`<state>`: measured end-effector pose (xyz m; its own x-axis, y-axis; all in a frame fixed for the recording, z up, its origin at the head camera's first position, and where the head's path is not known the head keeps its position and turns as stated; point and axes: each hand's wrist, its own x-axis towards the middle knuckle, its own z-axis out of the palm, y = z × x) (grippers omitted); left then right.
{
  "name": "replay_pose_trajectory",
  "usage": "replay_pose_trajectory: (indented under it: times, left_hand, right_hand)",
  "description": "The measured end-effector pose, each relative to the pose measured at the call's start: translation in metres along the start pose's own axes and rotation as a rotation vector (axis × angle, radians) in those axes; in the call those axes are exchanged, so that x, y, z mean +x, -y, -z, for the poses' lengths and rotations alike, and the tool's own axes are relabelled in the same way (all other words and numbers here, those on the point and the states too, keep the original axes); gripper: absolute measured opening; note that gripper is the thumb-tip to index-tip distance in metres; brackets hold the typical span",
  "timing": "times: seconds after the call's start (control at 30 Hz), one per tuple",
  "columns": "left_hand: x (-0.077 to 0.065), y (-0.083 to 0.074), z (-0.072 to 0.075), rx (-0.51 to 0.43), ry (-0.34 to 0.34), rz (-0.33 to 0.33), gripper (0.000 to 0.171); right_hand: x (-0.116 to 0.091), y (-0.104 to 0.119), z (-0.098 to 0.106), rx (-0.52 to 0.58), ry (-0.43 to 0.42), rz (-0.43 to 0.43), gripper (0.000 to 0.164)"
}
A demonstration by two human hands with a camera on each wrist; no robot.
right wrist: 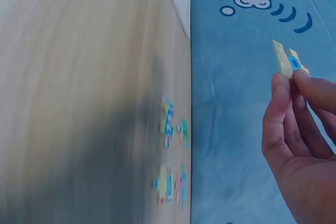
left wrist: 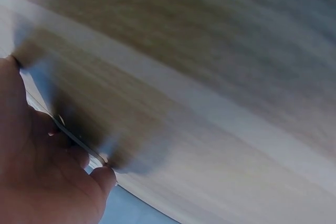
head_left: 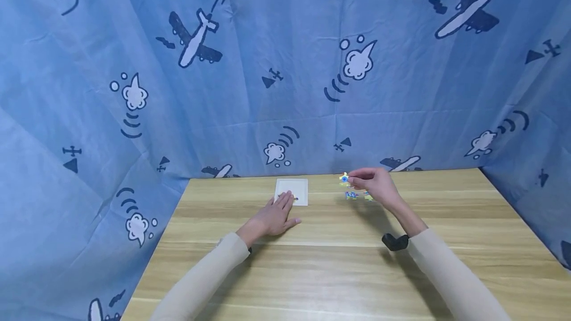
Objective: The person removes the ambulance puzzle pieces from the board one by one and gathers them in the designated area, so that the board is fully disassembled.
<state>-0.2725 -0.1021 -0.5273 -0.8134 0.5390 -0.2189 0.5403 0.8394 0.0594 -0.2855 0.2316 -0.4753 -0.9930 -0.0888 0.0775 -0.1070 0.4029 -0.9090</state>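
Observation:
My right hand (head_left: 378, 185) is raised at the far side of the table and pinches a colourful puzzle piece (right wrist: 282, 59) between thumb and fingers. Yellow edges and a blue round mark show on the piece. Below it, several more puzzle pieces (right wrist: 167, 124) lie on the table, blurred in the right wrist view. To the left, a flat white square tray (head_left: 301, 186) lies near the back edge. My left hand (head_left: 274, 216) rests with its fingers extended over the tray's near left part. A small coloured bit (head_left: 295, 198) shows beside the fingertips; the hand hides the rest.
The wooden table (head_left: 312, 271) ends at a blue curtain (head_left: 303, 88) printed with planes and clouds, which also hangs at both sides. A black strap piece (head_left: 395, 242) sits at the right wrist.

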Motion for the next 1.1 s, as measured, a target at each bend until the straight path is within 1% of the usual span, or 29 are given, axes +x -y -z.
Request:
replay_pose_trajectory:
  times: [0.27,0.4,0.63,0.8,0.93,1.1]
  left_hand:
    - [0.000,0.003,0.000,0.009,-0.005,-0.002,0.083]
    - [-0.001,0.004,0.001,0.017,-0.001,0.009,0.083]
    - [0.000,0.003,0.001,0.013,0.015,-0.004,0.083]
    - [0.000,0.002,0.000,0.012,0.012,0.007,0.083]
    - [0.000,0.001,0.001,0.015,0.012,0.010,0.082]
    - [-0.001,0.000,0.001,0.012,0.011,0.010,0.083]
  right_hand:
    - [-0.010,-0.009,0.012,-0.031,0.023,-0.012,0.029]
    - [-0.015,-0.014,0.018,-0.049,0.032,-0.008,0.031]
    - [-0.027,-0.030,0.033,-0.032,0.030,-0.028,0.032]
    - [-0.035,-0.044,0.045,-0.015,0.033,-0.010,0.034]
    - [-0.041,-0.053,0.059,-0.012,0.038,-0.036,0.037]
    - [-0.048,-0.062,0.076,-0.044,0.052,-0.074,0.037]
